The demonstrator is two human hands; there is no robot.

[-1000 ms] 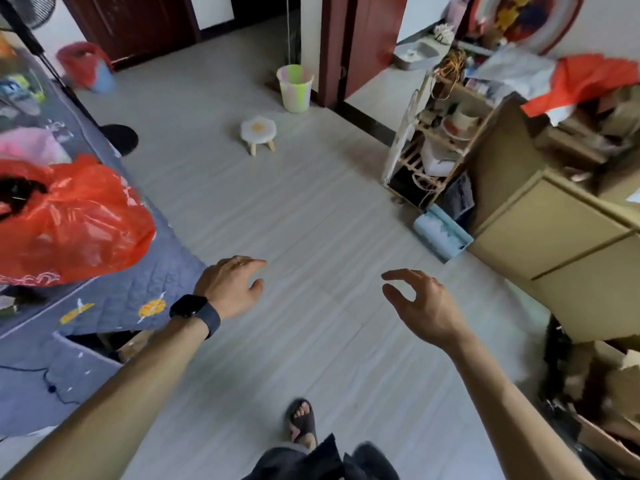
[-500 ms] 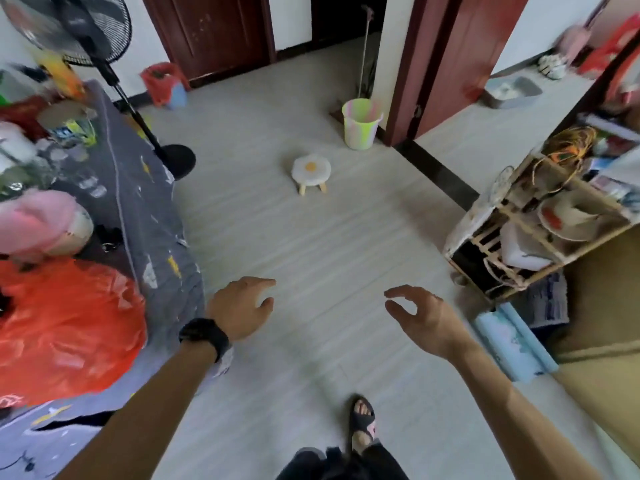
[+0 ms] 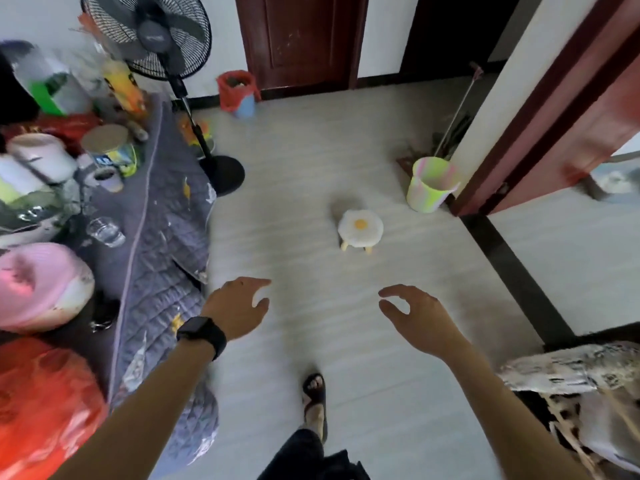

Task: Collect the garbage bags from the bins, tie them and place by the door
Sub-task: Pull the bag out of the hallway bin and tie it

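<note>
Head view, the only one: both hands are out in front over bare floor (image 3: 311,174), and neither holds anything. Left hand (image 3: 239,308), with a dark watch (image 3: 202,336) on the wrist, has its fingers loosely spread and slightly curled. Right hand (image 3: 414,317) is half open, thumb and forefinger curved toward each other with a clear gap between them. One sandalled foot (image 3: 314,393) is forward below the hands. Two bins are visible. A small blue bin lined with a red bag (image 3: 235,89) stands at the far wall, just beside a dark closed door (image 3: 301,39) and near the standing fan (image 3: 166,36). A striped pastel bin (image 3: 431,183) stands by the frame of the open doorway on the right; whether it has a liner I cannot tell. A small egg-patterned stool (image 3: 360,227) sits on the floor between the hands and the bins. A full orange bag (image 3: 41,410) lies at the near left on the cluttered grey quilt (image 3: 156,237). Judgement: the step in hand is the approach to a bin, with no bag collected by either hand yet. Next move calls for passing the stool, reaching a bin rim, and gathering the liner's edge with both hands before lifting.
</note>
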